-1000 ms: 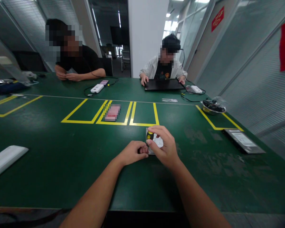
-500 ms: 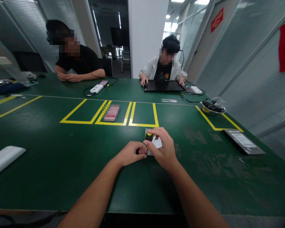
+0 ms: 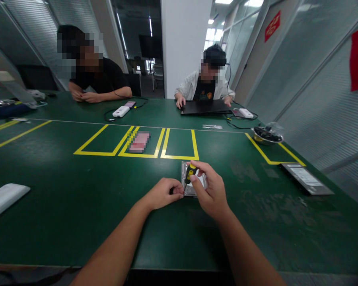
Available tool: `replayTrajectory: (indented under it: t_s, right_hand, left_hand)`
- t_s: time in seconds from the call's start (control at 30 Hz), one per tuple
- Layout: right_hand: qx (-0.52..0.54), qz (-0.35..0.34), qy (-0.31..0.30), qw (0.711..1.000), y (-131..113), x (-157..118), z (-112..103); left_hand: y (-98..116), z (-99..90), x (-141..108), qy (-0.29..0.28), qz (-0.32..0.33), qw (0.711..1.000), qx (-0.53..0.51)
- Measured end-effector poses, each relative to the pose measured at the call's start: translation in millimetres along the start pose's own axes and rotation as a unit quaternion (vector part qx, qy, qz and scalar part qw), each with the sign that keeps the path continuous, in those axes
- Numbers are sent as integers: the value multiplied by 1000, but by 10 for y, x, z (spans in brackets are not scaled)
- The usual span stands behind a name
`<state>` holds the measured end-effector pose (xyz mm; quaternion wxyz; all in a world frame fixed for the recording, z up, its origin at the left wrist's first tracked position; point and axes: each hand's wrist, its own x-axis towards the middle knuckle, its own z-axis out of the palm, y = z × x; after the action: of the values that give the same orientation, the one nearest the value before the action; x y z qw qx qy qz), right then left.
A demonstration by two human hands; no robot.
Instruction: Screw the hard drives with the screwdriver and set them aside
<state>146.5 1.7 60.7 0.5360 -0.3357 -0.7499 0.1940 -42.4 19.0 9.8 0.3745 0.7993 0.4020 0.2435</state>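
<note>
A small silver hard drive (image 3: 185,167) with a white label lies flat on the green table in front of me. My right hand (image 3: 210,186) grips a yellow-and-black screwdriver (image 3: 191,173) by its short handle. The screwdriver leans over the drive, its thin shaft pointing down toward the lower left corner. My left hand (image 3: 165,192) is closed at the drive's left edge, thumb and fingertips against that same corner, close to the screwdriver's tip. Part of the drive is hidden behind my right hand.
Yellow tape frames (image 3: 180,157) mark the table, one with a pink item (image 3: 139,142). To the right are a larger silver drive-like unit (image 3: 306,178) and a bowl of dark parts (image 3: 267,135). A white object (image 3: 7,198) lies left. Two people sit opposite, one holding a black panel (image 3: 205,107).
The screwdriver has tilted, its handle top now leaning right, and more of the handle and the drive shows. My right hand has shifted slightly right. My left hand stays at the drive's edge.
</note>
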Motion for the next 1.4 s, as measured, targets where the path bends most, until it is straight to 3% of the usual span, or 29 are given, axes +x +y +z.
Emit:
replayTrajectory:
  t_s: [0.37, 1.4]
  right_hand:
    - [37, 53, 79, 995, 63, -76, -62]
    - [-32, 25, 37, 999, 26, -82, -1]
  left_hand:
    - [61, -11, -17, 0, -15, 1000, -2]
    - [4, -11, -3, 18, 6, 999, 39]
